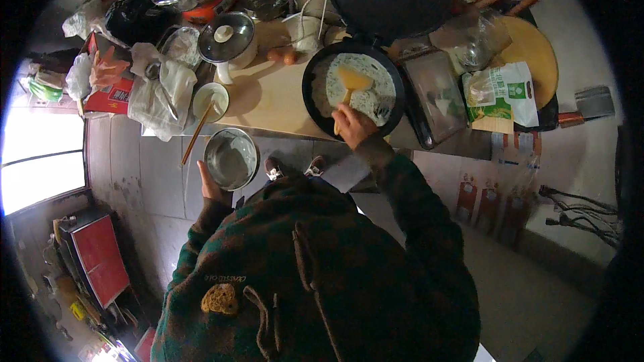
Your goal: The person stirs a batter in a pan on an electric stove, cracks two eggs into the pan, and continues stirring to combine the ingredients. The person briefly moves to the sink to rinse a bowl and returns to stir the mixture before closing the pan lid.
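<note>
My left hand (210, 184) grips a steel mixing bowl (243, 150) by its left side, in front of the table edge; pale residue coats the bowl's inside. With my right hand (355, 125) I hold a yellow spatula (354, 79) by its handle. Its broad head rests on a pale, green-flecked layer of batter (377, 97) spread in a round black electric griddle (309, 90). Hinged at the back, the griddle's dark lid (392, 0) stands raised. A small bowl (223, 96) with chopsticks (196, 135) across its rim is left of the griddle.
Behind the small bowl stands a lidded white pot (228, 40), with eggs (282, 56) beside it on the wooden tabletop (268, 104). Right of the griddle are a clear plastic container (435, 97) and a green-and-white food packet (500, 97). Crumpled plastic bags (157, 94) lie at left.
</note>
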Tool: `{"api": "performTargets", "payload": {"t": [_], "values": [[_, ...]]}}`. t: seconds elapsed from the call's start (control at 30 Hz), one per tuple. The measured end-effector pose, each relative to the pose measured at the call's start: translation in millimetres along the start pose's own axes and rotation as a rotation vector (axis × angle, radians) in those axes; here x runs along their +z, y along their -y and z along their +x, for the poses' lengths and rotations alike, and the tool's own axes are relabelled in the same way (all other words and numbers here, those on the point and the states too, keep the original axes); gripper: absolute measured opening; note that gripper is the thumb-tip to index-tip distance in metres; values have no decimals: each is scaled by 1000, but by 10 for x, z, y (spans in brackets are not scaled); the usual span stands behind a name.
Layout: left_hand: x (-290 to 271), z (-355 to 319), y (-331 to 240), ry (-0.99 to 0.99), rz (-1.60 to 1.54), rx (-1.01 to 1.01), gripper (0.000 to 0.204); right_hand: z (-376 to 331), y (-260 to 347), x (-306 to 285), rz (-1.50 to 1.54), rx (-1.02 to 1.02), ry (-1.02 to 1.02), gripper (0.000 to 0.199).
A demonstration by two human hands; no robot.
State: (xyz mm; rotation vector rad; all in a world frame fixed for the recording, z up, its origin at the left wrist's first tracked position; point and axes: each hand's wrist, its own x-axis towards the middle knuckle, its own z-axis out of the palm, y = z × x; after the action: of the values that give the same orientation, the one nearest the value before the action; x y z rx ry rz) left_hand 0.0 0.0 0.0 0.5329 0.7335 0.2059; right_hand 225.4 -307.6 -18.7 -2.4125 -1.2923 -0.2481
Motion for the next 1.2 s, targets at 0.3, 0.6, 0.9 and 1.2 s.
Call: {"api": "performTargets", "payload": {"t": [0.3, 0.6, 0.9, 1.2], "values": [[-75, -63, -44, -98, -37, 24, 61, 96, 233, -317, 15, -152, -29, 31], [-64, -48, -81, -90, -47, 51, 62, 399, 69, 4, 90, -78, 34, 27], [-78, -38, -70, -57, -79, 33, 62, 6, 343, -345, 14, -319, 94, 26], [8, -8, -47, -78, -16, 2, 63, 359, -79, -237, -42, -151, 21, 29]]}}
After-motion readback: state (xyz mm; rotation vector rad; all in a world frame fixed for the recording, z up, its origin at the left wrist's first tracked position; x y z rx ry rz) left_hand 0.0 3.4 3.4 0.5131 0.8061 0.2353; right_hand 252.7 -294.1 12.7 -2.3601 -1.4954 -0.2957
